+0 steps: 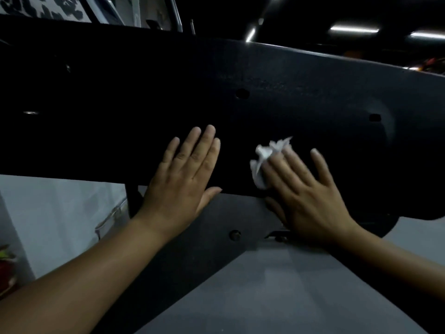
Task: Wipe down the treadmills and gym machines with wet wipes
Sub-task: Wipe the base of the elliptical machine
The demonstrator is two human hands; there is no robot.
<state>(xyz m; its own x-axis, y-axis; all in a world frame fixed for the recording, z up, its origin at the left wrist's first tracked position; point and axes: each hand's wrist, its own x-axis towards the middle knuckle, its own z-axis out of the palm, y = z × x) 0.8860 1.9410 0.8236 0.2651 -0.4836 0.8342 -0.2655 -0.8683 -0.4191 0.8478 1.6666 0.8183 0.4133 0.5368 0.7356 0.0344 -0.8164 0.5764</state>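
Observation:
A broad black textured panel of a gym machine (277,88) fills the upper and middle view, with a few small round holes in it. My left hand (185,174) lies flat against the panel, fingers together and pointing up, holding nothing. To its right, my right hand (305,189) presses a crumpled white wet wipe (265,157) against the same panel. The wipe sticks out past my index finger, and the rest of it is hidden under my palm. My right hand is slightly blurred.
A dark grey plate with a bolt (234,235) sits below the panel between my forearms. A black upright post (132,201) stands at the left. Grey floor (301,297) spreads below. Ceiling lights (354,30) glow at the upper right.

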